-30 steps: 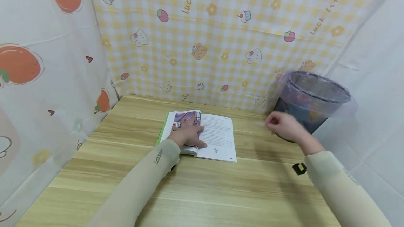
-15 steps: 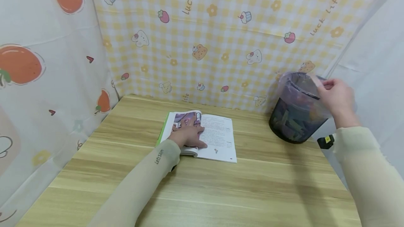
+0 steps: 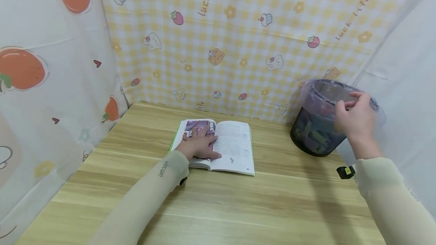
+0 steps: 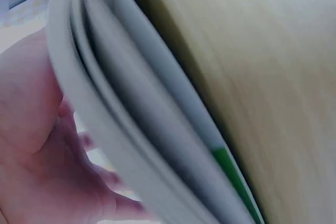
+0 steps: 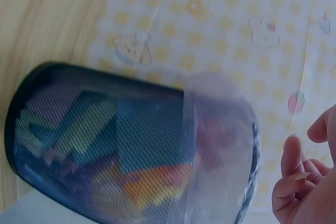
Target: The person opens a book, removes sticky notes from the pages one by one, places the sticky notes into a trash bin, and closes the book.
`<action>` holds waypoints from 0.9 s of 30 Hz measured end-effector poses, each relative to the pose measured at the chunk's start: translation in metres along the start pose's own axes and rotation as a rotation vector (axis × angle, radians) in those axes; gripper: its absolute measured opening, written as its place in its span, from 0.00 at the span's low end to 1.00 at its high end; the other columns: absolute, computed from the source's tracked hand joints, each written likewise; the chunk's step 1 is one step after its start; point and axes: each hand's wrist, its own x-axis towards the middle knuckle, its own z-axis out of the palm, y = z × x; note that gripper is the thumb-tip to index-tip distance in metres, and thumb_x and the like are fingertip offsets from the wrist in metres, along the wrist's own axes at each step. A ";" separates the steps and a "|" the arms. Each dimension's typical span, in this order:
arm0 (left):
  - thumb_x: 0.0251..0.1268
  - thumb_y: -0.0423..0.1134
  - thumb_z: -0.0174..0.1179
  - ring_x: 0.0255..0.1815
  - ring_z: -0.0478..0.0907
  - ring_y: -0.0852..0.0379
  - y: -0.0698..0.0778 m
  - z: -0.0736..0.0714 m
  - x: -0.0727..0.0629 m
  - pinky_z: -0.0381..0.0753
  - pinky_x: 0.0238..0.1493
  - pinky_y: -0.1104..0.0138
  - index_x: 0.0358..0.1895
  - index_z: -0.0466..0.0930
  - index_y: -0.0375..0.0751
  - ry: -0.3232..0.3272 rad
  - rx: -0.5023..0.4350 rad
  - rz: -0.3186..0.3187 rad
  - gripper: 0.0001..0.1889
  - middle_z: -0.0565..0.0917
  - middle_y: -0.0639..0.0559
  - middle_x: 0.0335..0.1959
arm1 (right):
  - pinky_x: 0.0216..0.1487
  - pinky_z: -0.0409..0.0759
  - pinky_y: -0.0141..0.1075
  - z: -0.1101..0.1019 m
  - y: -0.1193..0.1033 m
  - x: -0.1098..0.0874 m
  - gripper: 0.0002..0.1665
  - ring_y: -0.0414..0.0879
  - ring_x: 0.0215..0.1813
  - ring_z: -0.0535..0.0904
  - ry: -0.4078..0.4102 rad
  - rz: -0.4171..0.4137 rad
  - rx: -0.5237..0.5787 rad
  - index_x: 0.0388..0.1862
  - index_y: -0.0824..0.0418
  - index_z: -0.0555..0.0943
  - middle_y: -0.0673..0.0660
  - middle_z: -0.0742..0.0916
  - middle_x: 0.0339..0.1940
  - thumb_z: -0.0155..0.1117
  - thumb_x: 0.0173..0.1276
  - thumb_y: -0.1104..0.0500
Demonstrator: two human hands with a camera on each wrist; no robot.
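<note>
An open book (image 3: 233,143) lies on the wooden table, with a colour picture on its left page and print on the right. My left hand (image 3: 199,147) rests on the left page with its fingers spread. The left wrist view shows the book's page edges (image 4: 131,108) close up beside that hand. To the right, my right hand (image 3: 355,122) is at the near side of a dark mesh bin (image 3: 315,135), level with its rim. Its fingers are loosely bent, thumb and forefinger apart, and nothing shows between them in the right wrist view.
A translucent liner (image 5: 218,150) is folded over the bin's rim. Colourful scraps (image 5: 152,140) show through the mesh. A yellow checked cloth (image 3: 218,48) hangs behind the table (image 3: 238,207), and pale sheets hang at both sides.
A pale strip was in my right hand over the bin; it has been let go. That hand has drawn back slightly left and down. My left hand has shifted a little left.
</note>
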 end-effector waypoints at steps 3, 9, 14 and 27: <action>0.69 0.75 0.64 0.92 0.26 0.25 -0.011 -0.003 0.000 0.34 0.79 0.16 0.89 0.59 0.65 -0.003 -0.031 0.033 0.49 0.37 0.46 0.95 | 0.35 0.74 0.35 0.007 -0.001 -0.008 0.41 0.28 0.30 0.74 -0.012 -0.046 -0.024 0.85 0.61 0.60 0.58 0.85 0.59 0.46 0.83 0.41; 0.66 0.74 0.66 0.92 0.38 0.24 -0.058 -0.016 -0.009 0.39 0.84 0.22 0.90 0.56 0.48 0.127 -0.101 0.150 0.57 0.45 0.30 0.92 | 0.41 0.75 0.43 0.023 0.000 -0.018 0.36 0.53 0.43 0.83 -0.029 -0.095 -0.027 0.80 0.62 0.68 0.65 0.86 0.60 0.47 0.84 0.42; 0.78 0.49 0.64 0.84 0.54 0.17 -0.120 -0.047 -0.041 0.55 0.82 0.24 0.84 0.61 0.27 0.281 -0.109 0.109 0.42 0.57 0.17 0.84 | 0.40 0.76 0.44 0.028 0.003 -0.025 0.33 0.61 0.47 0.84 -0.081 -0.161 -0.036 0.76 0.64 0.71 0.67 0.86 0.59 0.47 0.85 0.44; 0.87 0.52 0.54 0.85 0.54 0.19 -0.153 -0.081 -0.078 0.57 0.83 0.27 0.85 0.57 0.25 0.323 -0.149 -0.014 0.39 0.55 0.19 0.85 | 0.45 0.82 0.56 0.064 0.003 -0.034 0.35 0.65 0.49 0.87 -0.200 -0.216 -0.065 0.78 0.65 0.71 0.69 0.87 0.59 0.45 0.86 0.43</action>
